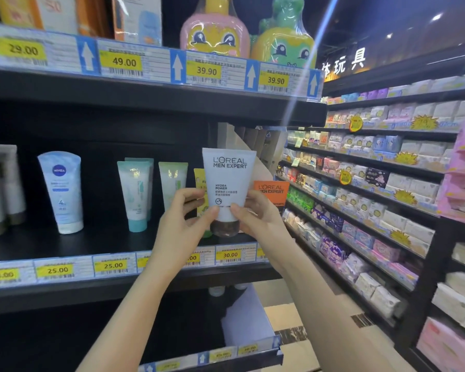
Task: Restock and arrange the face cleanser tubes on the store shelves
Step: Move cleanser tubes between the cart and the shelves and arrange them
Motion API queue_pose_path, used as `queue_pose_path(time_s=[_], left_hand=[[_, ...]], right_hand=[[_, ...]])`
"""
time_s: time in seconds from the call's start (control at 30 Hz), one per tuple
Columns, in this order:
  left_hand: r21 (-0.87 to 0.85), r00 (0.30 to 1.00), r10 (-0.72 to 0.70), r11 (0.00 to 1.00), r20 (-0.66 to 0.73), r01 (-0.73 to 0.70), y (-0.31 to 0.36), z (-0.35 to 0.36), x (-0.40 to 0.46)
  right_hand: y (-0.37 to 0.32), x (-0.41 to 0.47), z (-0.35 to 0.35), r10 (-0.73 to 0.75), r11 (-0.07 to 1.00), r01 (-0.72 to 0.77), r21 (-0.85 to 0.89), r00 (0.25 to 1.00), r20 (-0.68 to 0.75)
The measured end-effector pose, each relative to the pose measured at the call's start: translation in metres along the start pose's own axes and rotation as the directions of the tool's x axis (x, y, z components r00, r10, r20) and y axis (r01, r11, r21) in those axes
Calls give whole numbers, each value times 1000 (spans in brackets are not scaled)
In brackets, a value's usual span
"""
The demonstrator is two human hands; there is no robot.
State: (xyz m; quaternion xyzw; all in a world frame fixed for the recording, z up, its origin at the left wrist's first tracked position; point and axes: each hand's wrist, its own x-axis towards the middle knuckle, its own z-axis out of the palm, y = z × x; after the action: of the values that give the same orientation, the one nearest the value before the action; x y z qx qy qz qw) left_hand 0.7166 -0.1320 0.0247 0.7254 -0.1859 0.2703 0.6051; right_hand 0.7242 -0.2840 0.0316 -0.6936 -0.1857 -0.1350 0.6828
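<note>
Mostly hidden behind the held tube (227, 183): a yellow tube (200, 183) and an orange L'Oreal tube (273, 191), only slivers showing. Price tags along the shelf front edge (65, 269) partly covered by the forearms, the leftmost blurred. White L'Oreal Men Expert tube held upright, long axis vertical, dark cap (224, 228) down, crimped end up, label facing the camera, raised near the right end of the middle shelf, just above its front edge. Left hand (184, 218) and right hand (255, 213) both gripping the tube's lower part, thumbs on the front, fingers curled behind, forearms reaching up from below. Farther left on that shelf, standing cap-down: a Nivea tube (61, 191) and teal tubes (134, 194).
</note>
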Motion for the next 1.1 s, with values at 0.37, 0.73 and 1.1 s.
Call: queue_pose_path(time_s=[0.37,0.73,1.1], left_hand=[[811,946,298,517,128,-272,-51,-28,-4],[876,945,240,375,223,-302,-56,-31,-5],[863,920,340,386,194,-324,-56,-30,-8]], right_hand=[[19,22,-21,72,902,-130,-411,986,-152],[19,30,-18,135,799,-173,-576,985,-108],[29,35,-12,115,720,-238,-652,967,-226]])
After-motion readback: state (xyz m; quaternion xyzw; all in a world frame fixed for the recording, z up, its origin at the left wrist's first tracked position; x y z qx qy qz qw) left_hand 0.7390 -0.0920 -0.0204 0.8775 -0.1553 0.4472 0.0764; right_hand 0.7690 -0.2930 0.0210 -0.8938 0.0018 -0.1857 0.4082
